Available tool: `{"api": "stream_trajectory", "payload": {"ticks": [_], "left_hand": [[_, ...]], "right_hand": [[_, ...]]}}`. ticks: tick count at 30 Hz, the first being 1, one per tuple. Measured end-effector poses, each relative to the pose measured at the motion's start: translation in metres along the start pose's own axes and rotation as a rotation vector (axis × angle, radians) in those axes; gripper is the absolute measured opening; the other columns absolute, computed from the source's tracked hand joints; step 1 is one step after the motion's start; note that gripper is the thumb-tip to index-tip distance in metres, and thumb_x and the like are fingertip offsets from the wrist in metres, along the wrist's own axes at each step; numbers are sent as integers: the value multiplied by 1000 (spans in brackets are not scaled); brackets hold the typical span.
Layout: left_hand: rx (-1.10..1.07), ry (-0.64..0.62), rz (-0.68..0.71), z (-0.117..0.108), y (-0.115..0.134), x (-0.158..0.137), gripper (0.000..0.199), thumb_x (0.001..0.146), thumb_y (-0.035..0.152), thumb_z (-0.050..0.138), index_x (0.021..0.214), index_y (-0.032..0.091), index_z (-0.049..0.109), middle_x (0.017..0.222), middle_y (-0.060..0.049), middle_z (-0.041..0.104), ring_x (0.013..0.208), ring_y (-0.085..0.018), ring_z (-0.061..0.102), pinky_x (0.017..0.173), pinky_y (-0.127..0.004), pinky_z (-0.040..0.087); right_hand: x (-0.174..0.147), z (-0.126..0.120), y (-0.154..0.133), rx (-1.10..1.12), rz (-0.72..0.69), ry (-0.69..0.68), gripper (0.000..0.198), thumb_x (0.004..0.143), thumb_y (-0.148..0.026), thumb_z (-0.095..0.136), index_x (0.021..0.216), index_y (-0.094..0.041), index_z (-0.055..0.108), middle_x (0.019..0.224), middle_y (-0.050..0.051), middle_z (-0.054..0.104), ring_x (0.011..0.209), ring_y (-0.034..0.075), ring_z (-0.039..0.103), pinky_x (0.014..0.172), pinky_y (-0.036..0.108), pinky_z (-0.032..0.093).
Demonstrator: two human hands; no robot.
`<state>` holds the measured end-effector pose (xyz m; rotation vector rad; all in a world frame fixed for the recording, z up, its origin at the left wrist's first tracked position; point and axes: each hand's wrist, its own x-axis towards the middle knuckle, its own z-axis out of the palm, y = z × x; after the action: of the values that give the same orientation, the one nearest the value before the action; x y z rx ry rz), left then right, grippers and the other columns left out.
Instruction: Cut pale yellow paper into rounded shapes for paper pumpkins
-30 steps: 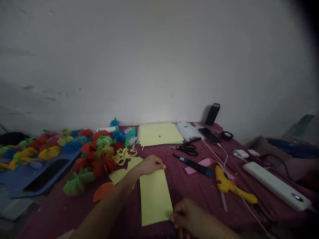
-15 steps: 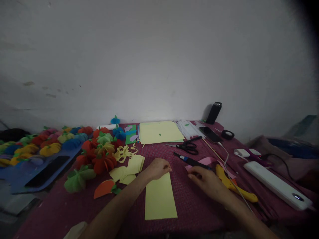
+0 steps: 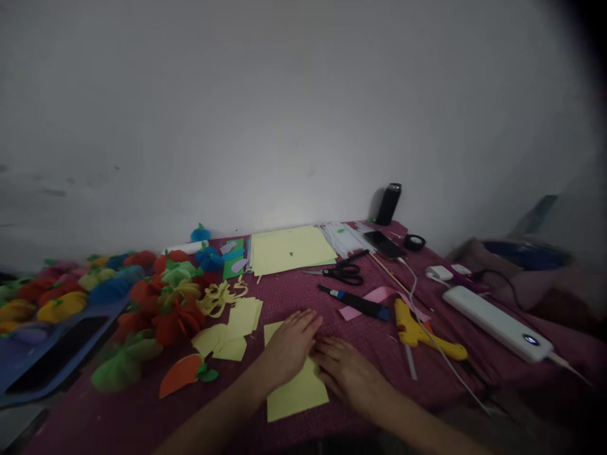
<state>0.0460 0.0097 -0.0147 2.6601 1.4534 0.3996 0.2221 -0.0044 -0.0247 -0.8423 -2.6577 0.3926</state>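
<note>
A pale yellow strip of paper [image 3: 296, 399] lies lengthwise in front of me on the cloth-covered table. My left hand [image 3: 293, 349] rests flat across its upper part, fingers stretched out, palm down. Against the right edge of the strip, my right hand [image 3: 349, 374] also lies flat, its fingertips close to those of the left hand. Both hands cover the strip's middle and part of its right edge. To the left are small cut yellow pieces [image 3: 243, 317] and an orange paper shape [image 3: 181, 375] with green leaves.
Colourful paper pumpkins [image 3: 177, 322] crowd the left. Yellow sheets [image 3: 289, 248] are stacked at the back. Black scissors [image 3: 348, 273], a box cutter [image 3: 358, 303], a yellow glue gun [image 3: 422, 335] with its cable, and a white power strip [image 3: 496, 323] lie to the right.
My left hand has gone from a pinch at the strip's top to lying flat on it. My right hand has moved left onto the strip's edge. The view has shifted slightly right.
</note>
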Motion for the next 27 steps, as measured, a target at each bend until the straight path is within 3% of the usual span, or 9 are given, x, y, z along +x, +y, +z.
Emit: {"api": "stream_trajectory", "payload": {"ticks": [5,12,21,27], "left_hand": [[64,-94,50,12,-9,-21,44,89,28,22,132,19,24,138,-5,29,127,-15,21,103,-36,21],[109,-115,-24,10,-12,-14,51,86,40,23,134,22,18,139,-4,25,127,-18,19,103,-42,16],[165,-37,-145,21,-11,-3,62,82,54,21,133,17,22,138,-7,26,127,-23,19,101,-49,13],[202,61,-267,26,-9,6,67,81,56,22,131,13,27,137,-11,29,127,-27,19,101,-49,9]], "right_hand": [[-3,-8,1,-4,2,-60,43,84,-26,42,126,-20,40,127,7,46,118,20,36,101,37,24],[-23,-30,-14,84,-33,-172,48,86,-35,39,129,-16,35,133,8,38,123,18,29,104,34,18],[-45,-37,-22,171,-77,-307,52,85,-40,39,131,-16,31,133,11,36,123,23,29,104,40,19],[-52,-38,-28,134,-166,-328,46,85,-36,42,126,-17,40,126,10,47,118,24,38,101,42,25]]}}
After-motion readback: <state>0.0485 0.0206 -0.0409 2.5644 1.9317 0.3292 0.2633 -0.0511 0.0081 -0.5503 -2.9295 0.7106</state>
